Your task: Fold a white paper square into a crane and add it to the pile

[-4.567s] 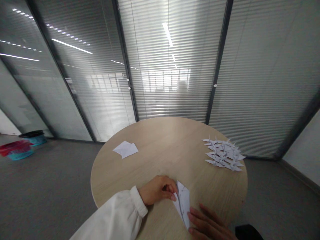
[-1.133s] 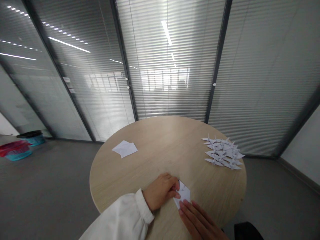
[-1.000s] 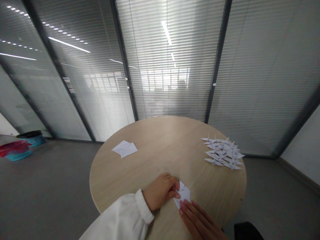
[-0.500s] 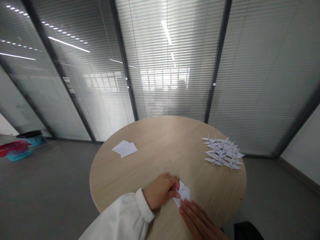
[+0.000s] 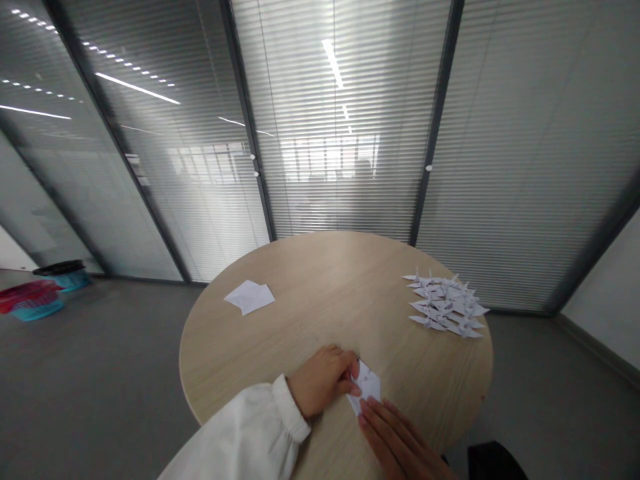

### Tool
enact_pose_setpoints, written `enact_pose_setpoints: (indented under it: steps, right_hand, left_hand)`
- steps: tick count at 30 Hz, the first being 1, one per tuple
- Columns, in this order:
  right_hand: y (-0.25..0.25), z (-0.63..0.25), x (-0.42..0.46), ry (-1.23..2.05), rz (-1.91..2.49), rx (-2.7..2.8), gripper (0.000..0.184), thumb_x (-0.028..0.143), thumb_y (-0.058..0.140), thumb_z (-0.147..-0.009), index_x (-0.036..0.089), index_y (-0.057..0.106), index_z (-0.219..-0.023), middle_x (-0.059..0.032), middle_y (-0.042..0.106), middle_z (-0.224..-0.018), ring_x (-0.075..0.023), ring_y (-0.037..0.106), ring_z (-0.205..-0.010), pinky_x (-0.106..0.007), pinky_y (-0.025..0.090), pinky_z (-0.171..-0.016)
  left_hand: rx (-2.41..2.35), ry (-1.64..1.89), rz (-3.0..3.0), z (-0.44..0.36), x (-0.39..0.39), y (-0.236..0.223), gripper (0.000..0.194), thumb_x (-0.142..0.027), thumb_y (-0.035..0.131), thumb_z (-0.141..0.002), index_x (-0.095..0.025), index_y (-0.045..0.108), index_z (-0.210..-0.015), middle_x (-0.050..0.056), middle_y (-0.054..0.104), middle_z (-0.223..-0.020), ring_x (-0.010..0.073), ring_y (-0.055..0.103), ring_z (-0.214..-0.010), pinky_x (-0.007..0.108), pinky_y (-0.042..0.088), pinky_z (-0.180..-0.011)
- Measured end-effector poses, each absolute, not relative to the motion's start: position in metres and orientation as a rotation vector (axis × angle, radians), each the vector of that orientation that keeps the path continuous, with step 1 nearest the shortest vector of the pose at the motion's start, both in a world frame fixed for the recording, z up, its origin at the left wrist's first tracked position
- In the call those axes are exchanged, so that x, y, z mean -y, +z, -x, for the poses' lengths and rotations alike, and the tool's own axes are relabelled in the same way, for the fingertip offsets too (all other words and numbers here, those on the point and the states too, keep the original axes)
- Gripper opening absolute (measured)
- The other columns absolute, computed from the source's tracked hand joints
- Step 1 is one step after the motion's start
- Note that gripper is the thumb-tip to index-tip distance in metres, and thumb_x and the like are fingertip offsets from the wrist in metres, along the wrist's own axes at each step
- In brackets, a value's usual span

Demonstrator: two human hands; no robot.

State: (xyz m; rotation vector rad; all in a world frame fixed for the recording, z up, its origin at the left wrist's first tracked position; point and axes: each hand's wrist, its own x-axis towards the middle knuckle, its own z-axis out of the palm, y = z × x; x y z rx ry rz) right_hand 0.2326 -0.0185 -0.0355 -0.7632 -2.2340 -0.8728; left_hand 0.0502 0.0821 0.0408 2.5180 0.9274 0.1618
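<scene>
A small folded white paper (image 5: 369, 383) lay on the near part of the round wooden tabletop (image 5: 330, 300), between two hands. The left hand (image 5: 323, 380) came in from the left, wrist bent, fingers curled, thumb and forefinger touching the paper's left side; whether its grip pinched or only pressed could not be told. The right hand (image 5: 400, 440) was released and flat, its straight fingers together across the lower end. Over four seconds earlier, the paper had shown longer, with the right fingers beside its edge. Farther off, the white sheets (image 5: 250, 297) and folded birds (image 5: 447, 303) had stayed put.
</scene>
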Motion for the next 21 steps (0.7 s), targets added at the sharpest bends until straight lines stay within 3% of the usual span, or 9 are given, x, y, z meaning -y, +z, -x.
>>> enact_pose_setpoints:
  steps: [9, 18, 21]
  right_hand:
    - [-0.036, -0.233, 0.019, -0.905, 0.760, 2.244, 0.042, 0.032, 0.028, -0.098, 0.011, 0.063, -0.107, -0.0083, 0.066, -0.110, -0.0177, 0.058, -0.108, -0.033, 0.033, -0.107]
    - [-0.042, -0.232, 0.019, -0.888, 0.772, 2.238, 0.041, 0.032, 0.029, -0.097, 0.010, 0.062, -0.108, -0.0094, 0.065, -0.110, -0.0186, 0.057, -0.109, -0.033, 0.038, -0.104]
    - [-0.041, -0.232, 0.018, -0.909, 0.758, 2.229, 0.043, 0.034, 0.029, -0.097, 0.010, 0.063, -0.106, -0.0096, 0.066, -0.108, -0.0188, 0.059, -0.107, -0.033, 0.040, -0.103]
  left_hand:
    - [-0.951, 0.194, -2.568, -0.050, -0.082, 0.041, 0.024, -0.036, 0.069, -0.075, -0.018, 0.056, -0.085, 0.001, 0.061, -0.081, 0.0170, 0.051, -0.080, 0.025, 0.034, -0.071]
    - [-1.039, 0.253, -2.636, -0.044, -0.093, 0.031, 0.049, -0.060, 0.066, -0.065, -0.017, 0.055, -0.086, 0.004, 0.054, -0.088, 0.0210, 0.047, -0.086, 0.029, 0.034, -0.073]
    - [-1.079, 0.274, -2.644, -0.042, -0.095, 0.032, 0.051, -0.061, 0.066, -0.064, -0.017, 0.055, -0.088, 0.005, 0.054, -0.091, 0.0224, 0.047, -0.088, 0.031, 0.038, -0.075]
